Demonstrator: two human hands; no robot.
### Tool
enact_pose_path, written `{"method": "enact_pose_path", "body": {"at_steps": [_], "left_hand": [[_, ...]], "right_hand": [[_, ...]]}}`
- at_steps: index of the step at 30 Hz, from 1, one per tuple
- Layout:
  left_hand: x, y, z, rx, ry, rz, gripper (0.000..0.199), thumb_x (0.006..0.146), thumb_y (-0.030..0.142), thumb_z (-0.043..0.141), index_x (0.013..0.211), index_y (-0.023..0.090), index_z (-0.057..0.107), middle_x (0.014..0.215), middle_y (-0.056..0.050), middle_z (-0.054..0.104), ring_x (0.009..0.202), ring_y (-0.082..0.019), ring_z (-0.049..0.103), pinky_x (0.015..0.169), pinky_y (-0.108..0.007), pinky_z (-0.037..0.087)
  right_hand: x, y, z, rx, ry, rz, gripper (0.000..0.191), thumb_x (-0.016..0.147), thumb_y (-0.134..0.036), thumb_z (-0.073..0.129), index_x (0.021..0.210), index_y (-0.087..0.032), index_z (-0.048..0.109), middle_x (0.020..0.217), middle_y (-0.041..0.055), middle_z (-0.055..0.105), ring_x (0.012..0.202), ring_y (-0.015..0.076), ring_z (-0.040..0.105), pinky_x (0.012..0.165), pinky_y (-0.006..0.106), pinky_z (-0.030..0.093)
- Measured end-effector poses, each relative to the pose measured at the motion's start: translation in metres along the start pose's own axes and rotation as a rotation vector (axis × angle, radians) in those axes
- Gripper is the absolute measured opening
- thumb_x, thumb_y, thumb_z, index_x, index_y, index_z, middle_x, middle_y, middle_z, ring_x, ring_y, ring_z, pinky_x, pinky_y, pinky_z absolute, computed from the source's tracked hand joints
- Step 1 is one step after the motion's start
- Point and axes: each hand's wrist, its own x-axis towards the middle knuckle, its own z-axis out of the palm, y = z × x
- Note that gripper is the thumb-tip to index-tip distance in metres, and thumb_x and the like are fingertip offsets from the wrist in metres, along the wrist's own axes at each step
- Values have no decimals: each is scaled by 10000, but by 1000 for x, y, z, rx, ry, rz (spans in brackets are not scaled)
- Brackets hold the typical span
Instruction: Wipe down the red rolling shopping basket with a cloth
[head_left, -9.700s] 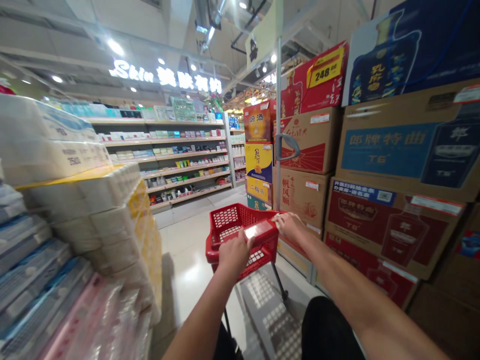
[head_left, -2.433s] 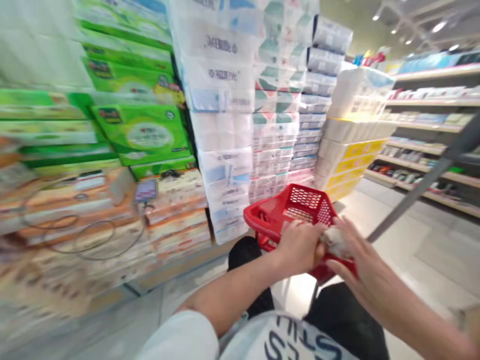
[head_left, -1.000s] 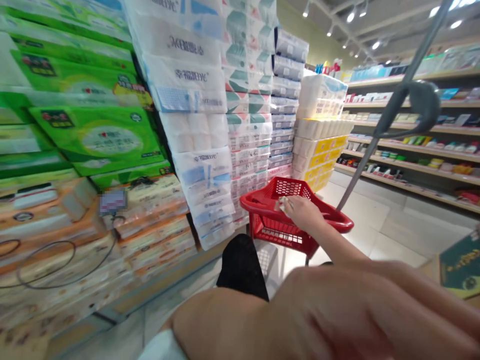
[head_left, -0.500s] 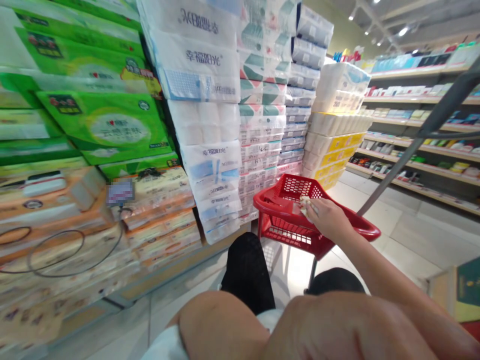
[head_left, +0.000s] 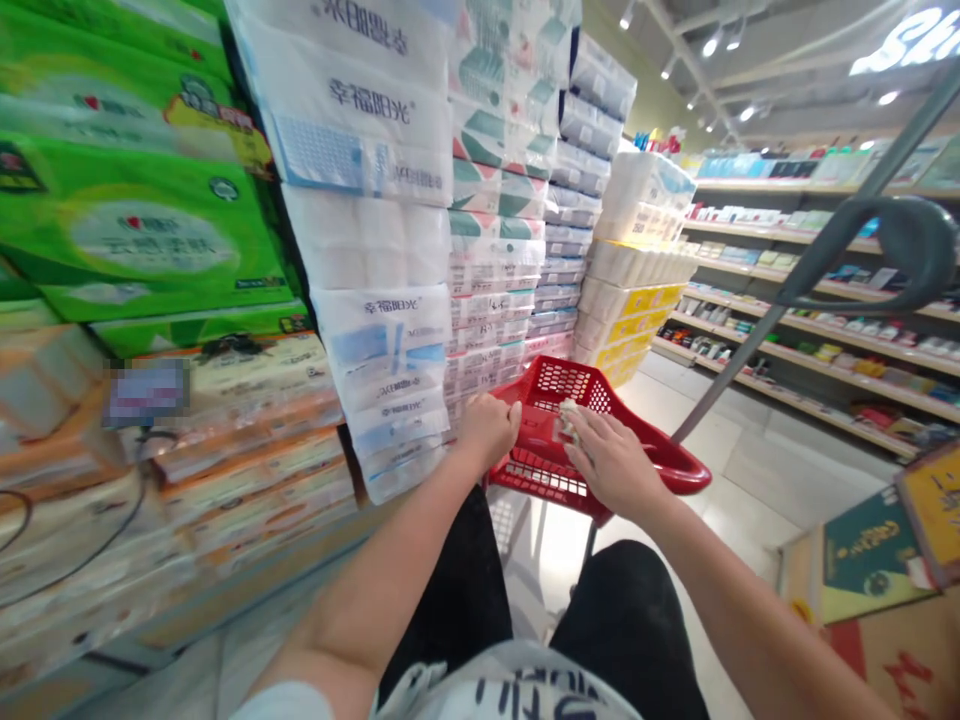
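Note:
Before me stands a red plastic shopping cart basket [head_left: 534, 428] with holed sides. My left hand [head_left: 487, 428] is closed around its left rim. My right hand [head_left: 616, 462] presses a crumpled whitish cloth [head_left: 568, 420] onto the flat red panel facing me. Its fingers are extended over the cloth and partly hide it. A grey metal pole [head_left: 731, 372] with a looped grey handle [head_left: 874, 250] rises at the cart's right.
Stacked tissue packs [head_left: 150, 230] and toilet roll packs [head_left: 382, 330] line the left. Further off stand yellow-and-white packs [head_left: 637, 310] and stocked shelves [head_left: 817, 290]. Cardboard boxes [head_left: 862, 555] lie at the lower right. Pale floor tiles [head_left: 742, 455] show beyond the cart.
My left arm has gone from close below the camera to the cart, where the hand now grips the left rim. My right hand stays on the cloth, its fingers flatter. The view has turned right.

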Motion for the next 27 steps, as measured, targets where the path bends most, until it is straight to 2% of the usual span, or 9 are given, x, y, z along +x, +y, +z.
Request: {"method": "enact_pose_path", "body": {"at_steps": [4,6,11,14,16,19,21,23,27], "left_hand": [[3,5,11,146,-46,33,566,996,334,233,777,120,708,776,-110,681,794,-193,584,888,-363,399],[4,12,10,166,-49,59,573,998,325,215,803,125,716,797,-121,692,796,-194,585,886,-366,391],[-2,27,15,165,32,118,596,1001,333,209,792,105,718,779,-128,702,811,-215,600,867,-389,381],[-7,43,24,131,78,165,567,998,321,238,784,100,715,771,-125,707,799,-224,610,858,-411,378],[-6,56,33,107,79,223,536,996,311,262,791,109,715,790,-117,715,792,-218,617,856,-412,378],[-1,76,45,81,62,280,494,992,297,291,801,129,715,808,-105,721,795,-213,626,828,-401,385],[3,87,51,78,57,309,479,990,285,299,802,135,713,805,-101,721,799,-217,629,809,-397,388],[7,93,55,76,56,343,473,989,276,297,801,138,709,801,-97,719,785,-217,629,791,-395,389],[11,97,59,59,55,374,459,985,269,299,800,142,699,815,-96,716,772,-212,623,763,-385,393]], "right_hand": [[27,-34,11,-88,14,107,411,985,-329,299,1283,-189,545,1279,134,573,1084,285,525,933,450,430],[32,-39,13,-104,22,122,411,987,-298,268,1224,-165,576,1172,143,615,1035,282,531,920,447,427],[1,-12,7,-1,129,-86,360,981,-266,332,1228,-183,580,1194,98,609,1163,236,485,1019,384,394],[-12,4,4,6,204,-73,326,968,-241,368,1176,-179,611,1183,96,616,1183,231,477,1029,383,387],[-7,9,3,-29,146,-25,299,964,-240,377,1034,-179,662,1071,96,652,1092,229,522,983,379,406],[8,16,3,-97,-38,54,351,963,-236,371,779,-180,664,852,84,670,876,207,569,873,358,433],[8,23,4,-137,-81,79,382,963,-225,359,718,-178,648,784,83,660,814,203,570,851,358,432],[-3,28,7,-168,-11,60,356,962,-217,359,798,-163,671,846,100,670,897,221,576,911,375,416],[-41,36,12,-196,212,-21,351,953,-229,395,1211,-107,600,1238,143,604,1238,273,454,1066,429,320]]}}
